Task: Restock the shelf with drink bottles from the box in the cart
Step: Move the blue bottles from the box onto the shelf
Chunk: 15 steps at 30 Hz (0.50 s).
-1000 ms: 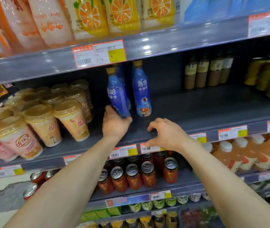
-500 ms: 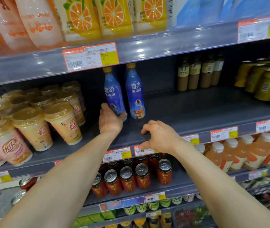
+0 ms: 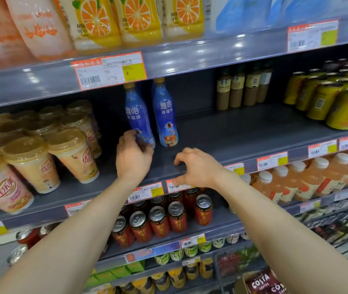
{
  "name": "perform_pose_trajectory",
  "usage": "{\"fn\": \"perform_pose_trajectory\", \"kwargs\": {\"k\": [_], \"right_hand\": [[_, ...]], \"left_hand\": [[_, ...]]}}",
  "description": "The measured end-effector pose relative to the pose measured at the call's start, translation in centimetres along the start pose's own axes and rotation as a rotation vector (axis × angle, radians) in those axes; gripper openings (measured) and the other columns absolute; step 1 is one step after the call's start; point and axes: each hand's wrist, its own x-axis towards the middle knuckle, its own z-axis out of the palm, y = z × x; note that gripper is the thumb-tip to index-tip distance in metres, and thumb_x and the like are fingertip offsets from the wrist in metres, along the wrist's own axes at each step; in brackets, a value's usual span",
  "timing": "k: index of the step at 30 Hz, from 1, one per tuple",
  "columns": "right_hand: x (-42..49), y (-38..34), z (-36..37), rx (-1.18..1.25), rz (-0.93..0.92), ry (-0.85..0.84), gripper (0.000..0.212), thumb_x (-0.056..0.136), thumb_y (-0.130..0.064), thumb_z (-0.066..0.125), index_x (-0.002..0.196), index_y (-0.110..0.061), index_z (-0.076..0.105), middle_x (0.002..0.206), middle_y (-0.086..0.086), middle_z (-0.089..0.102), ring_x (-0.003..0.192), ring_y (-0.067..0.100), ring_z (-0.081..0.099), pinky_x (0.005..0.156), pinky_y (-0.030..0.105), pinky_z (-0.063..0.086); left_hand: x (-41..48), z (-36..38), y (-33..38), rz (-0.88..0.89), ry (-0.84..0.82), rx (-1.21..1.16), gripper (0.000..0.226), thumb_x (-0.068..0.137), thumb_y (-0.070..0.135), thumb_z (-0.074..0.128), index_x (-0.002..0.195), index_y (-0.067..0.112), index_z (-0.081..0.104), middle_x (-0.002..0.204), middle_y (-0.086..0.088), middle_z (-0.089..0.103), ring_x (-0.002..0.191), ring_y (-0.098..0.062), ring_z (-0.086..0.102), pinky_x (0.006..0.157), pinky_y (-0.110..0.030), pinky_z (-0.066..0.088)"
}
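Left hand (image 3: 134, 159) grips left blue bottle (image 3: 137, 115); right hand (image 3: 199, 167) hovers loosely curled.

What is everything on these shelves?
orange-print packs: at least three, yellow and orange, top shelf
blue bottles: two in front, blue with yellow caps, centre of middle shelf
milk tea cups: many, beige with gold lids, one pink, left on middle shelf
coffee bottles: four, brown, back of middle shelf
yellow cans: many, yellow, right on middle shelf
red cans: many, red with silver tops, lower shelf
peach bottles: several, pale orange with white caps, right on lower shelf
left hand: one, fingers round the left blue bottle's base
right hand: one, fingers loosely curled, holding nothing, at middle shelf's front edge
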Motion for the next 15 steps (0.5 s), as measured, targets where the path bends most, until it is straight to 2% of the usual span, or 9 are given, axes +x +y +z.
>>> {"fn": "perform_pose_trajectory", "kwargs": {"k": [3,6,9,12,15], "right_hand": [[-0.3,-0.3,-0.4,-0.028,0.011,-0.003,0.059,0.07,-0.058,0.075,0.117,-0.025,0.06,0.113,-0.004,0.054,0.11,0.019,0.049,0.088,0.034,0.046],[-1.4,-1.1,-0.6,-0.045,0.015,0.048,0.061,0.074,-0.056,0.073,0.124,-0.024,0.058,0.121,-0.002,0.056,0.117,0.02,0.05,0.092,0.039,0.048],[-4.3,-1.8,-0.4,-0.057,0.022,0.133,0.059,0.08,-0.05,0.071,0.128,-0.02,0.057,0.128,0.002,0.055,0.123,0.023,0.047,0.097,0.038,0.045],[-9.0,-2.4,0.2,-0.087,0.058,0.15,0.055,0.084,-0.041,0.068,0.131,-0.014,0.057,0.136,0.01,0.052,0.128,0.03,0.045,0.103,0.039,0.039],[-14.8,-2.5,1.7,-0.076,0.157,0.16,0.048,0.086,-0.038,0.065,0.127,-0.012,0.058,0.129,0.009,0.054,0.125,0.03,0.045,0.097,0.042,0.045]], "left_hand": [[-2.9,-1.1,0.7,0.173,-0.034,0.009,0.035,0.086,0.024,0.067,0.117,0.013,0.056,0.113,-0.006,0.059,0.106,-0.025,0.055,0.085,-0.034,0.045],[-6.8,-2.2,0.8,0.302,-0.094,0.035,0.033,0.09,0.026,0.064,0.12,0.016,0.056,0.115,0.001,0.059,0.109,-0.017,0.05,0.088,-0.025,0.037],[-11.4,-3.2,0.4,0.303,-0.204,0.055,0.03,0.091,0.031,0.062,0.118,0.021,0.056,0.115,0.005,0.059,0.11,-0.016,0.048,0.088,-0.029,0.04],[-16.8,-3.9,-0.5,0.269,-0.383,0.118,0.033,0.09,0.035,0.061,0.12,0.02,0.057,0.116,0.001,0.06,0.112,-0.021,0.05,0.093,-0.037,0.045],[-23.3,-4.2,-1.5,0.239,-0.588,0.187,0.036,0.092,0.039,0.058,0.121,0.018,0.055,0.115,-0.001,0.059,0.111,-0.024,0.05,0.092,-0.037,0.043]]}}
